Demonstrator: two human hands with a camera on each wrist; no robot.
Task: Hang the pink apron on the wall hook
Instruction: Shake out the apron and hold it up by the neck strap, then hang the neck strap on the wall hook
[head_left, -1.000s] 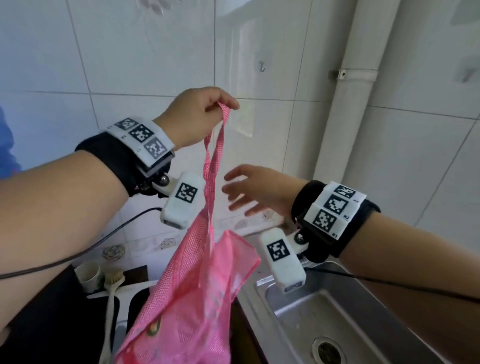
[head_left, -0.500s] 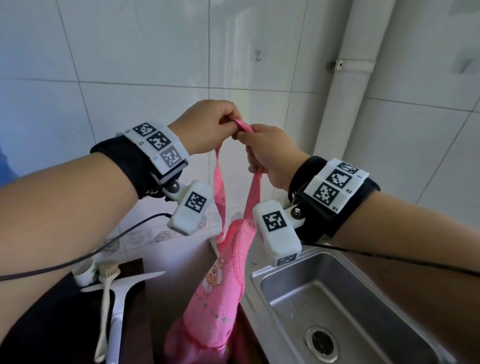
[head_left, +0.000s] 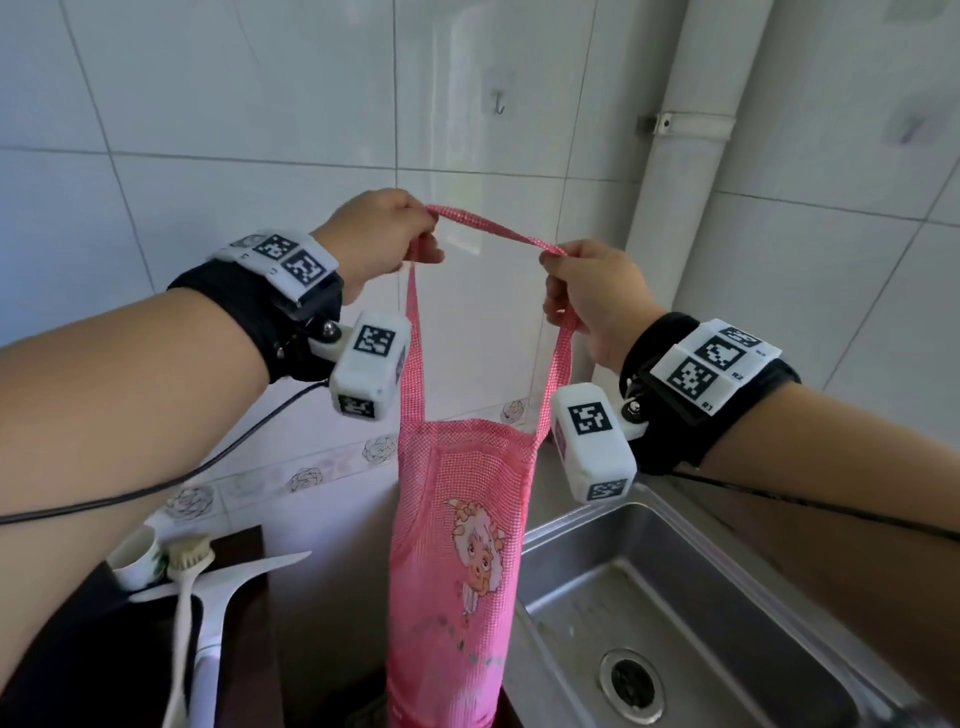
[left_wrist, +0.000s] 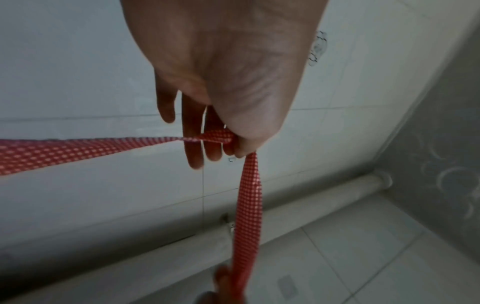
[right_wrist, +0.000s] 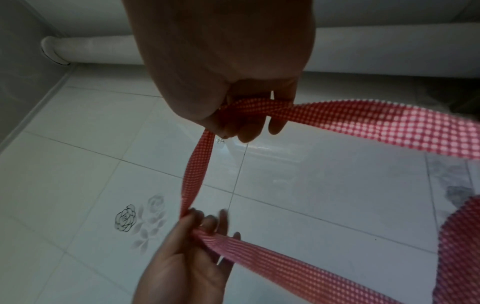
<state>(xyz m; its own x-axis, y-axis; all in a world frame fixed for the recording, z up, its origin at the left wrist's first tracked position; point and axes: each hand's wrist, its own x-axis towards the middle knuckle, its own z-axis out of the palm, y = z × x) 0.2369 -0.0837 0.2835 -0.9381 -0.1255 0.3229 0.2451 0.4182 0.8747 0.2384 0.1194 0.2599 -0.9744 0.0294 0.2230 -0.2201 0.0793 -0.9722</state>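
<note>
The pink checked apron (head_left: 457, 551) with a cartoon sheep print hangs down in front of the tiled wall. Its neck strap (head_left: 493, 228) is stretched level between both hands. My left hand (head_left: 384, 234) pinches the strap's left end, and the left wrist view shows the strap (left_wrist: 249, 195) running out from my left hand (left_wrist: 233, 142). My right hand (head_left: 587, 291) pinches the right end; in the right wrist view the strap (right_wrist: 197, 164) runs from my right hand (right_wrist: 233, 115) to the left hand (right_wrist: 197, 232). A small metal wall hook (head_left: 500, 101) sits on the tile above and between the hands.
A steel sink (head_left: 691, 603) with a drain lies below right. A white vertical pipe (head_left: 691, 104) with a clamp runs up the corner. At lower left a dark counter (head_left: 244, 545) carries a cup (head_left: 136, 558), a brush (head_left: 187, 561) and a white squeegee (head_left: 228, 577).
My right hand reached in from open and took the strap beside the left hand. The two hands then moved apart, spreading the loop wide, and the apron bib now hangs straight.
</note>
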